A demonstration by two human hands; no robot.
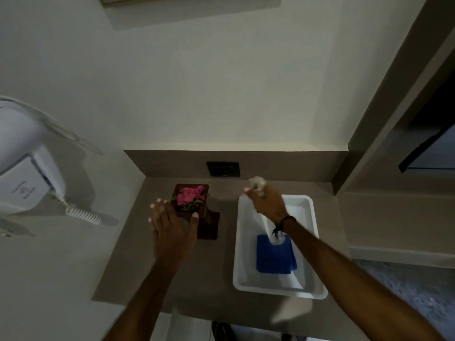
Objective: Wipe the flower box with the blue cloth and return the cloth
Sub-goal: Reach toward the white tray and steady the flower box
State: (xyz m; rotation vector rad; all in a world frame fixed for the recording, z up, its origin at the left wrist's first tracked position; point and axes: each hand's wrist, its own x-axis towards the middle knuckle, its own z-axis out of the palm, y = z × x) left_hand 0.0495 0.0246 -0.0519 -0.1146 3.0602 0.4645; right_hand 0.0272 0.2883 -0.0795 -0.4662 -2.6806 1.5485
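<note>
The flower box is dark brown with pink flowers and stands on the grey counter near the back wall. My left hand hovers over its front left side with fingers spread and holds nothing. The blue cloth lies folded in the white tray to the right of the box. My right hand is above the far end of the tray, closed around a pale spray bottle. The bottle's nozzle points towards the wall and its base hangs over the cloth's far edge.
A white wall-mounted hair dryer with a coiled cord sticks out at the left. A dark socket plate sits in the backsplash behind the box. The counter's front edge is near me. A wall corner and dark opening are at the right.
</note>
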